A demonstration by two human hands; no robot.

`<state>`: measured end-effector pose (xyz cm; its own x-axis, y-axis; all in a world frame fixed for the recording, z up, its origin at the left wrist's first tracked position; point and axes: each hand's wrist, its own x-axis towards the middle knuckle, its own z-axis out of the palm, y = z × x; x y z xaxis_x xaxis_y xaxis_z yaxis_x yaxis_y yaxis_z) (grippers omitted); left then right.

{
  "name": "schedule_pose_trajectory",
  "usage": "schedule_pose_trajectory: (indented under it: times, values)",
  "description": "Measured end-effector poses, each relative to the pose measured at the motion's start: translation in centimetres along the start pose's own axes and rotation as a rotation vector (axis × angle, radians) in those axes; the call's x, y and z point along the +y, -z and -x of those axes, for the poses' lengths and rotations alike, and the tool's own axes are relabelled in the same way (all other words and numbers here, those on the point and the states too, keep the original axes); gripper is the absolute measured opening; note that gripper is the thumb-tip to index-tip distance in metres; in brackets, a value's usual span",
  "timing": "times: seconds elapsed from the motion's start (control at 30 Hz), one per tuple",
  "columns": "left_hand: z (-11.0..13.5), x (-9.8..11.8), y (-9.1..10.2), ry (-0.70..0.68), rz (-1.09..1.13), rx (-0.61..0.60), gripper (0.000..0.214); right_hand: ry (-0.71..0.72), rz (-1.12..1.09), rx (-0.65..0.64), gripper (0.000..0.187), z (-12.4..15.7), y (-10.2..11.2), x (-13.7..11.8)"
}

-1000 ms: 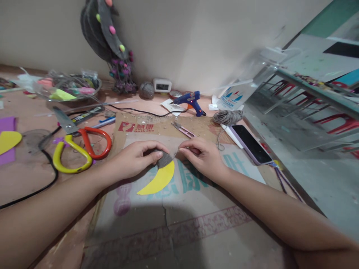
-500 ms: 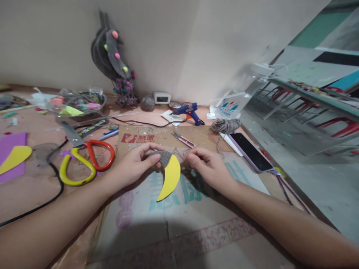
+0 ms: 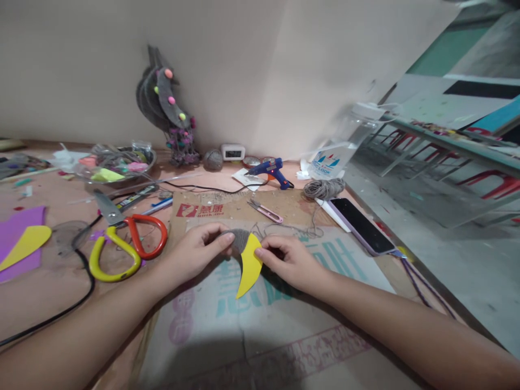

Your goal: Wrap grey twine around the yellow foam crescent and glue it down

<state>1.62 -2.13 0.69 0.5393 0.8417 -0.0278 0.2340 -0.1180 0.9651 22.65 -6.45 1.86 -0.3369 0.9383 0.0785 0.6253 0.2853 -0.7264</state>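
Note:
Between my hands is a yellow crescent-shaped foam piece [image 3: 249, 266], its upper end wrapped in grey yarn [image 3: 239, 239]. My left hand [image 3: 205, 250] pinches the wrapped end between thumb and fingers. At the right edge of the crescent, my right hand [image 3: 290, 259] is closed with its thumb on the yellow face. A loose strand of grey yarn lies behind my right hand and runs towards a grey yarn skein [image 3: 324, 188]. Whether my right fingers also hold the strand is hidden. Small pink thread snips [image 3: 266, 210] lie just beyond my hands on the cardboard [image 3: 195, 346].
Scissors with yellow and red handles [image 3: 125, 238] lie left, near purple foam [image 3: 20, 260]. A blue glue gun [image 3: 271, 172], a digital clock [image 3: 233, 152] and a decorated grey crescent ornament [image 3: 164, 103] stand at the back. A phone [image 3: 361, 225] and bottle [image 3: 345, 138] are right.
My right hand has moved in to the crescent's right edge and now grips it. My left hand keeps hold of the wrapped end. The view has tilted slightly upward.

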Motion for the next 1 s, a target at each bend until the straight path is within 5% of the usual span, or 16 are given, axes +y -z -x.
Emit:
schedule_pose_trajectory:
  times: [0.27, 0.47, 0.67, 0.83, 1.0]
  values:
    - [-0.05, 0.08, -0.05, 0.005, -0.024, 0.030, 0.020, 0.037, 0.018, 0.006, 0.022, -0.12, -0.01, -0.10]
    - [0.20, 0.51, 0.01, -0.009, -0.119, -0.042, 0.024, 0.136, -0.066, 0.276, 0.018, 0.00, 0.57, 0.55]
    - [0.24, 0.81, 0.09, -0.042, -0.156, -0.099, 0.025, 0.140, -0.116, 0.097, 0.031, -0.19, 0.11, 0.83]
    - [0.09, 0.52, 0.15, -0.040, -0.169, -0.108, 0.026, 0.150, -0.099, 0.130, 0.011, -0.53, 0.13, 0.70]
    - [0.15, 0.45, 0.10, -0.033, -0.170, -0.114, 0.028, 0.184, -0.060, 0.134, 0.010, -0.73, 0.38, 0.82]
